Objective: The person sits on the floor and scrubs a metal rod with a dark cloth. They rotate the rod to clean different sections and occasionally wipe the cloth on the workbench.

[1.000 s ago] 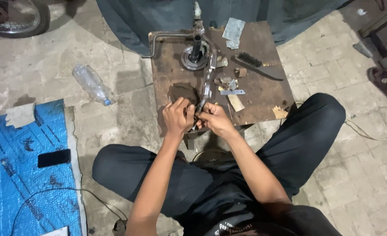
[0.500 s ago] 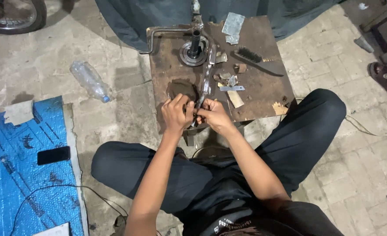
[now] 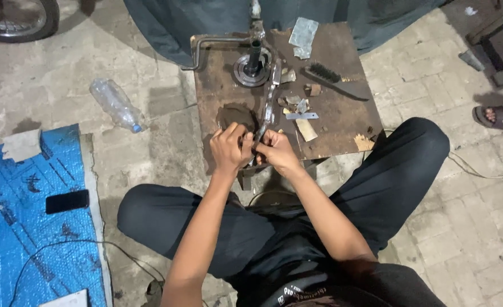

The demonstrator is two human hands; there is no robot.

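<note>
The near end of the long bent grey metal bar (image 3: 267,111) is hidden between the left hand (image 3: 229,149) and the right hand (image 3: 279,151); the grip there cannot be made out. The black rubber wheel tyre (image 3: 18,23) is cut off by the top-left edge. The sandalled foot (image 3: 499,118) is cut off at the right edge.

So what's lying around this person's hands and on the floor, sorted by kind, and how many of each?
Long metal lever, gripped at its near end by left hand and right hand: 1
Wire brush: 1
Round bearing part with shaft: 1
Plastic bottle: 1
Phone: 1
Total: 5
</note>
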